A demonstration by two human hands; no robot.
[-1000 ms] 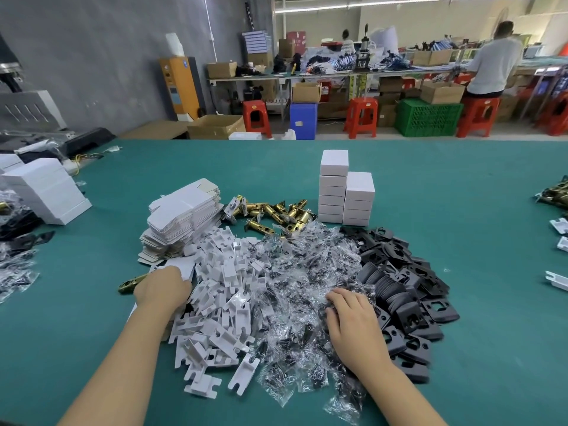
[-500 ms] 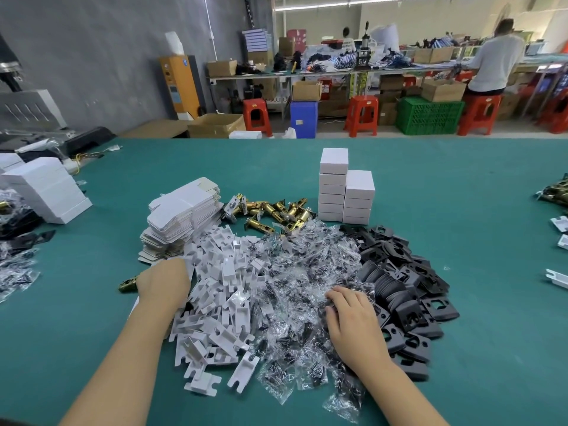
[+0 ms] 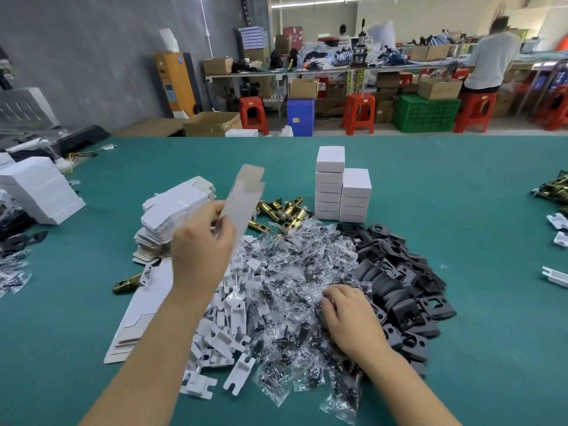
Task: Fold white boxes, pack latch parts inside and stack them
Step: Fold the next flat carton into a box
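Observation:
My left hand (image 3: 203, 244) is raised above the table and grips a flat, unfolded white box blank (image 3: 244, 195) that tilts up and away. My right hand (image 3: 347, 315) rests palm down on the pile of clear plastic screw bags (image 3: 295, 272), fingers curled into it; whether it holds a bag is hidden. Brass latch parts (image 3: 282, 210) lie behind the bags. Two stacks of folded white boxes (image 3: 341, 189) stand beyond them. A pile of flat box blanks (image 3: 172, 216) sits at the left. One brass latch (image 3: 127, 283) lies near a long flat blank (image 3: 144, 305).
White plastic inserts (image 3: 227, 327) are heaped between my arms. Black strike plates (image 3: 399, 287) pile up at the right. More white boxes (image 3: 40, 192) stand at the far left on the green table (image 3: 461, 210). A person works at a bench far behind.
My left hand lifted off the table from beside the flat blanks and rose with a box blank in its grip. My right hand stayed on the bag pile.

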